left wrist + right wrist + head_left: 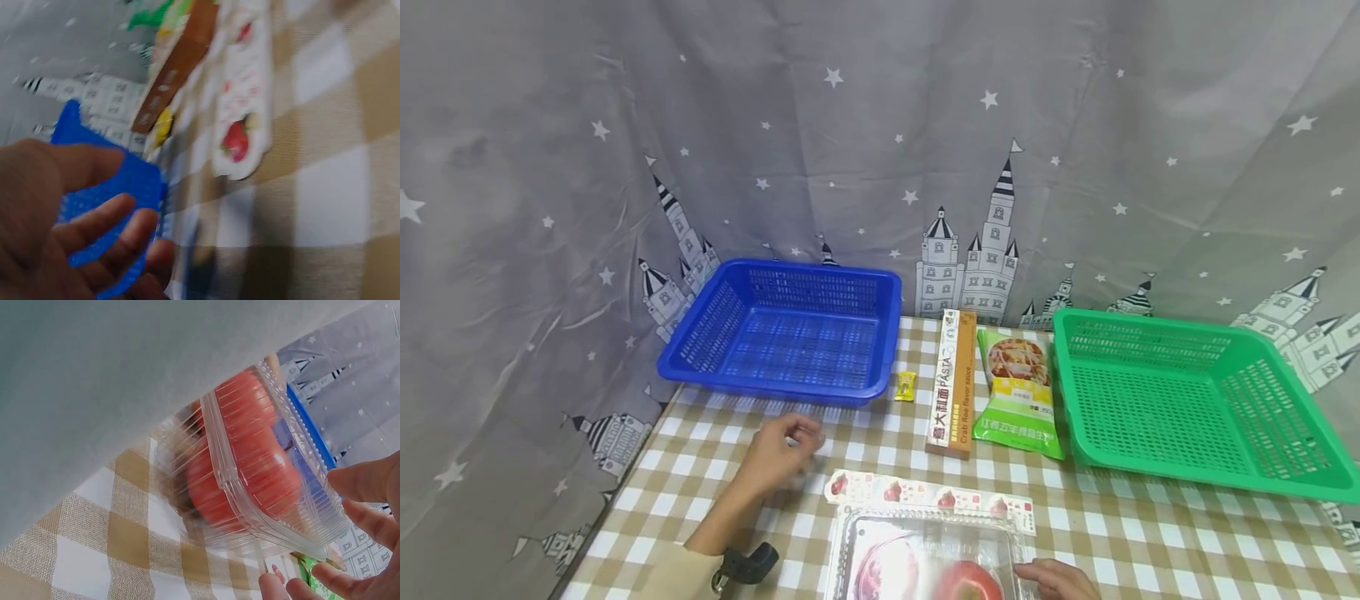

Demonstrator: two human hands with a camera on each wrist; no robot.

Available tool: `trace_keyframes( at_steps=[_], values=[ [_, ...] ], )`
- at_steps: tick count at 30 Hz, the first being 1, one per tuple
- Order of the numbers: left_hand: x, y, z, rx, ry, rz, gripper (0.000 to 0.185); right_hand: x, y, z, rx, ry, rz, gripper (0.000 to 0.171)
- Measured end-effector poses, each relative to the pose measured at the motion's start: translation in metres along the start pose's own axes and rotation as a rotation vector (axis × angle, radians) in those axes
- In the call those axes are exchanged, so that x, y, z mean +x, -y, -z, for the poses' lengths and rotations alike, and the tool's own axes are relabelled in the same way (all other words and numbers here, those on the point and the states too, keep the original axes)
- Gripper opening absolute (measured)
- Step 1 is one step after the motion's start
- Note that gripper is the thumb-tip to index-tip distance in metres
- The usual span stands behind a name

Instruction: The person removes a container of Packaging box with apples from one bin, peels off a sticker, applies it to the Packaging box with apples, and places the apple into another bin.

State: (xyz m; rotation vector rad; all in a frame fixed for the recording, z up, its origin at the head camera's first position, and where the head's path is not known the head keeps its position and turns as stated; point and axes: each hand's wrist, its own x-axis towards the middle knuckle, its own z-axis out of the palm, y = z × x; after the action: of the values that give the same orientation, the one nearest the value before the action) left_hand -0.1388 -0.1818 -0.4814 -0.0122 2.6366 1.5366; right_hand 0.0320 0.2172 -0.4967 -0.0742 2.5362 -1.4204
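Note:
A clear plastic clamshell box (936, 533) with round red fruits (250, 469) inside lies at the table's near edge. My right hand (1056, 577) is at the right side of this box; in the right wrist view its thumb and fingers are spread, fingertips close to the clear wall. My left hand (782, 454) is over the checked cloth, just in front of the blue basket (775, 389), with loosely bent fingers and nothing in them. Behind the box lies a white strip printed with red fruit (917, 493), partly covered by the box.
At the back stand a small yellow packet (906, 387), a long pasta box (952, 383) and a green food bag (1018, 392). The green basket (1157, 408) is on the right. A grey curtain with castles (880, 125) hangs behind the table.

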Motion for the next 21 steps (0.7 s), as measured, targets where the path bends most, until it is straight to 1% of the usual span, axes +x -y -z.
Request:
trace_keyframes(
  at_steps=[1,3,6,8,10,12,14,15,17,18,20,21],
  values=[
    [-0.002,0.001,-0.004,0.087,0.039,-0.064,0.026,0.0,0.003,0.0,-0.015,-0.012,-0.039,0.044],
    [-0.007,0.003,-0.012,0.249,0.091,-0.17,0.039,-0.001,0.006,-0.001,-0.034,-0.023,-0.098,0.05],
    [-0.012,0.008,-0.02,0.429,0.144,-0.26,0.052,0.0,0.007,-0.001,-0.014,-0.011,-0.142,0.052],
    [-0.013,0.01,-0.024,0.508,0.139,-0.301,0.051,0.001,0.006,0.0,-0.001,0.007,-0.149,0.052],
    [-0.013,0.011,-0.027,0.527,0.135,-0.326,0.044,0.002,0.005,0.002,0.007,0.028,-0.155,0.052],
    [-0.013,0.012,-0.029,0.528,0.127,-0.344,0.032,0.003,0.006,0.005,-0.014,0.042,-0.135,0.051],
    [-0.012,0.011,-0.03,0.524,0.139,-0.352,0.023,0.005,0.009,0.011,-0.028,0.064,-0.111,0.049],
    [-0.011,0.011,-0.03,0.523,0.149,-0.351,0.022,0.007,0.011,0.014,-0.014,0.072,-0.1,0.049],
    [-0.01,0.01,-0.03,0.518,0.176,-0.348,0.021,0.01,0.018,0.019,0.021,0.051,-0.104,0.047],
    [-0.009,0.009,-0.03,0.499,0.196,-0.342,0.021,0.013,0.022,0.022,0.041,0.032,-0.113,0.044],
    [-0.008,0.009,-0.028,0.424,0.249,-0.323,0.02,0.017,0.033,0.025,0.065,-0.036,-0.107,0.04],
    [-0.007,0.008,-0.026,0.366,0.27,-0.306,0.02,0.018,0.038,0.026,0.065,-0.08,-0.081,0.038]
  ],
)
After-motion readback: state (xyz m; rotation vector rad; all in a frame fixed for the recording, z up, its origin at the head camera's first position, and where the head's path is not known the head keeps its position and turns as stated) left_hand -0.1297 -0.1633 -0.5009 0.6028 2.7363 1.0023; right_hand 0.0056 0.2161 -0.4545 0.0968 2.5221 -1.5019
